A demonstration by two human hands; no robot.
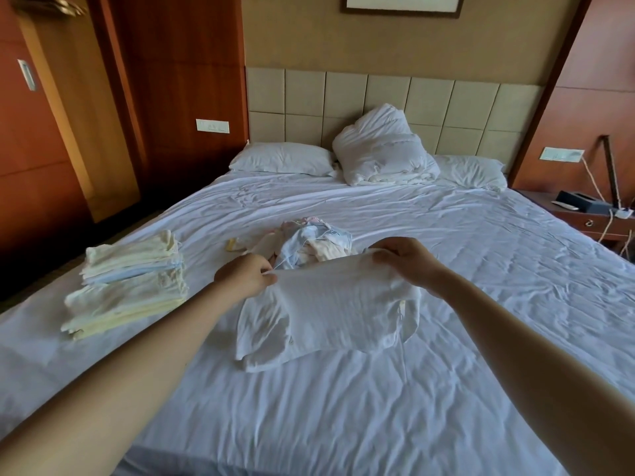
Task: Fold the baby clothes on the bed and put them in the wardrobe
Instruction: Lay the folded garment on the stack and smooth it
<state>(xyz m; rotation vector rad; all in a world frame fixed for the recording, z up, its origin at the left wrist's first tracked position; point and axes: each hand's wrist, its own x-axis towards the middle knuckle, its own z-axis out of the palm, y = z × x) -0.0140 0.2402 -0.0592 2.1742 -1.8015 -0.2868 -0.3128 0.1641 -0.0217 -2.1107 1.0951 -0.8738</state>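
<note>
The folding step is in hand, not the putting away: the left hand and the right hand together hold one white garment by its far edge, stretched taut between them. The left hand pinches one corner between thumb and curled fingers. The right hand has its fingers curled over the opposite corner, closed on the cloth. The garment's near part droops from the hands onto the bed, with a sleeve or loose flap bunched under the left hand and a seam hanging below the right. As I judge it, the next move calls for laying the piece flat on the sheet on the near side of the hands, smoothing it, tucking the loose flap inward, then doubling it over to match the size of the others. Just beyond the hands, nearly touching the raised edge, lies the unfolded pile of pale blue, pink and cream pieces, so a fair share of folding remains. Well out to the left of the left hand sits the folded stack, many layers high and leaning a little. A small yellow scrap lies just beyond the left hand. The tall wooden doors far off to the left may be the wardrobe, though I cannot tell; nothing shows in it so far.
</note>
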